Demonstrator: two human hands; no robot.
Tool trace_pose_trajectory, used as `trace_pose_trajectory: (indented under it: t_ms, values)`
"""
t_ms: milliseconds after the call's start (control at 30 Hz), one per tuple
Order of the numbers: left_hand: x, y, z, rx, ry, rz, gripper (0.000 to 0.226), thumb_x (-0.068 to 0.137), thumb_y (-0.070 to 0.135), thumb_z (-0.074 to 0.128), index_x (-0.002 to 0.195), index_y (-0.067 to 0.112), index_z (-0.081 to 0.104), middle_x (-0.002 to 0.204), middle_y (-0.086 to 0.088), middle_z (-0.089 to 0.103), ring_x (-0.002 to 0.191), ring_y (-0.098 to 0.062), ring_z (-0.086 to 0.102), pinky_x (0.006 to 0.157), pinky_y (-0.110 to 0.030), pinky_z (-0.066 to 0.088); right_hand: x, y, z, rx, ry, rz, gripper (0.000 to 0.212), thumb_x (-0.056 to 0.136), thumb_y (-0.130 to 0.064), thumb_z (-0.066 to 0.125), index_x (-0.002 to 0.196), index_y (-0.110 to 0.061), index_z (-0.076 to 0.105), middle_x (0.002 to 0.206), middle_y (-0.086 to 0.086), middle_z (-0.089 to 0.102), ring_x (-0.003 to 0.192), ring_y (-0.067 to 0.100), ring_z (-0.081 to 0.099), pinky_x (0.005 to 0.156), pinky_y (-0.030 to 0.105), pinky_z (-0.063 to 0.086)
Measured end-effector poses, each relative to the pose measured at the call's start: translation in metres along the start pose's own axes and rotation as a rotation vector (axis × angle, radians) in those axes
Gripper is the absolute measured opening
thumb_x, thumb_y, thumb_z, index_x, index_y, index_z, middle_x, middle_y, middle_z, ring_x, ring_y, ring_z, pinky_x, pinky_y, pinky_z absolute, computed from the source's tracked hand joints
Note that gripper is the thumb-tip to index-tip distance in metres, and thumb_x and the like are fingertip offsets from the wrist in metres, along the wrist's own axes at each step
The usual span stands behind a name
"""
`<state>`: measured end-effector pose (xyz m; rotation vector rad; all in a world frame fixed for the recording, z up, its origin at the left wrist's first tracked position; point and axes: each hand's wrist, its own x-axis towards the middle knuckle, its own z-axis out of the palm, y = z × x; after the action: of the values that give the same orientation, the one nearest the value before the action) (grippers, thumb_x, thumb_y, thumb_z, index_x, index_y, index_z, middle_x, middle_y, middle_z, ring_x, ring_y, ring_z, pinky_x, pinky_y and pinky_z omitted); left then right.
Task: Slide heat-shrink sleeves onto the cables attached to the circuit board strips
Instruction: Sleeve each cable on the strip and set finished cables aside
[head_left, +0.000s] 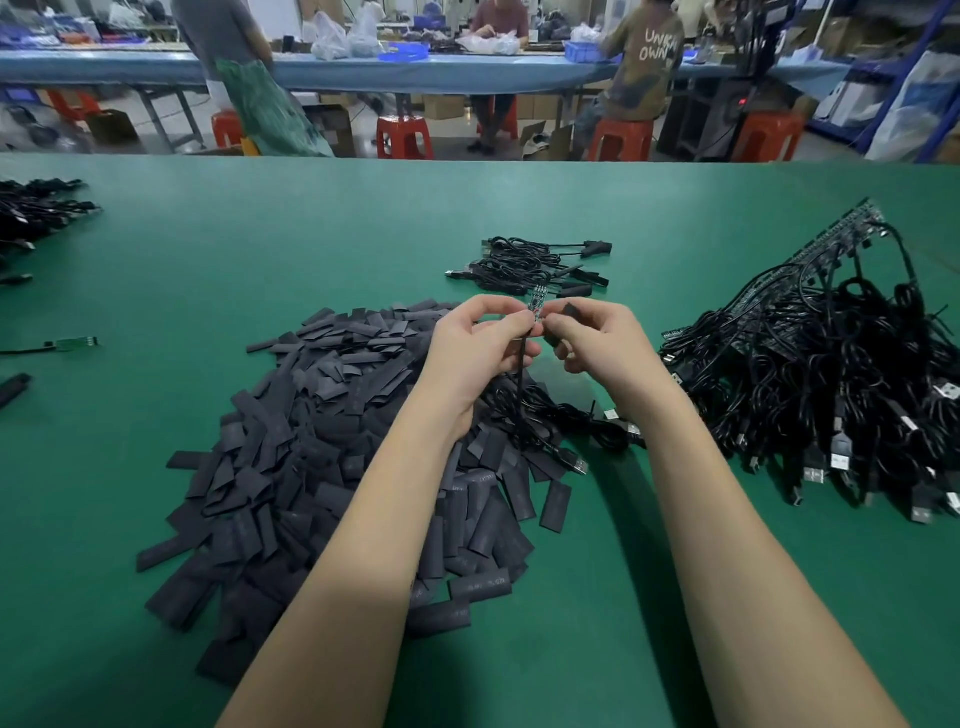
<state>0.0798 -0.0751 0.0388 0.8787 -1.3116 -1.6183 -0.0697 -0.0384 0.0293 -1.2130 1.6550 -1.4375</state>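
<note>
Above the green table (291, 249) my left hand (480, 343) pinches a small circuit board strip (536, 300) that stands upright between my fingertips. Its black cable (519, 395) hangs down to the table. My right hand (597, 343) holds a black heat-shrink sleeve (570, 312) in curled fingers, just right of the board and close to it. A large heap of black sleeves (332, 457) lies under and left of my left forearm. A tangled bundle of black cables with board strips (831, 374) lies at the right.
A small pile of sleeved cables (535, 265) lies beyond my hands. More cables (36, 213) sit at the far left edge, with a single board and cable (62, 345) below them. People sit at a blue table (363, 73) behind, with red stools (404, 136).
</note>
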Motion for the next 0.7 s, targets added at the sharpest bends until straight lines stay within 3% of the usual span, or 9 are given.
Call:
trace_pose_trajectory:
  t_ms: [133, 333, 433, 600, 700]
  values:
    - [-0.005, -0.004, -0.001, 0.007, -0.012, -0.012, 0.005, 0.095, 0.007, 0.066, 0.095, 0.012, 0.067, 0.077, -0.002, 0.076, 0.063, -0.014, 0.067, 0.066, -0.024, 0.058, -0.003, -0.007, 0.002, 0.280, -0.132, 0.078, 0.014, 0.097, -0.003, 0.061, 0.108, -0.002, 0.069, 0.078, 0.003, 0.061, 0.060, 0.009, 0.051, 0.055, 0.018, 0.044]
    - [-0.008, -0.004, -0.008, -0.056, -0.006, -0.018, 0.005, 0.096, 0.008, 0.066, 0.096, 0.012, 0.068, 0.080, -0.003, 0.074, 0.064, -0.014, 0.066, 0.067, -0.024, 0.058, -0.005, -0.014, -0.005, 0.618, -0.189, 0.081, 0.021, 0.090, 0.004, 0.066, 0.110, -0.002, 0.070, 0.094, 0.009, 0.071, 0.081, 0.013, 0.070, 0.080, 0.018, 0.056]
    - [-0.007, -0.005, -0.009, -0.060, -0.018, -0.031, 0.004, 0.096, 0.007, 0.066, 0.097, 0.011, 0.068, 0.078, -0.003, 0.074, 0.063, -0.013, 0.066, 0.065, -0.023, 0.057, -0.005, -0.015, -0.006, 0.603, -0.202, 0.069, 0.023, 0.090, 0.004, 0.065, 0.111, -0.004, 0.069, 0.087, 0.006, 0.071, 0.080, 0.013, 0.068, 0.079, 0.019, 0.056]
    - [-0.005, -0.007, -0.012, -0.067, -0.013, -0.039, 0.005, 0.095, 0.007, 0.066, 0.096, 0.012, 0.068, 0.079, -0.004, 0.075, 0.063, -0.013, 0.067, 0.064, -0.022, 0.056, -0.004, -0.016, -0.003, 0.386, -0.140, 0.073, 0.010, 0.092, 0.004, 0.065, 0.091, -0.005, 0.068, 0.075, 0.003, 0.068, 0.070, 0.012, 0.064, 0.066, 0.017, 0.053]
    - [-0.003, -0.007, -0.015, -0.073, -0.006, -0.044, 0.005, 0.095, 0.007, 0.066, 0.095, 0.012, 0.068, 0.079, -0.004, 0.074, 0.063, -0.013, 0.067, 0.064, -0.022, 0.056, -0.004, -0.018, -0.002, 0.286, -0.107, 0.047, 0.012, 0.088, 0.004, 0.071, 0.089, -0.008, 0.071, 0.074, 0.002, 0.066, 0.067, 0.014, 0.062, 0.064, 0.019, 0.051]
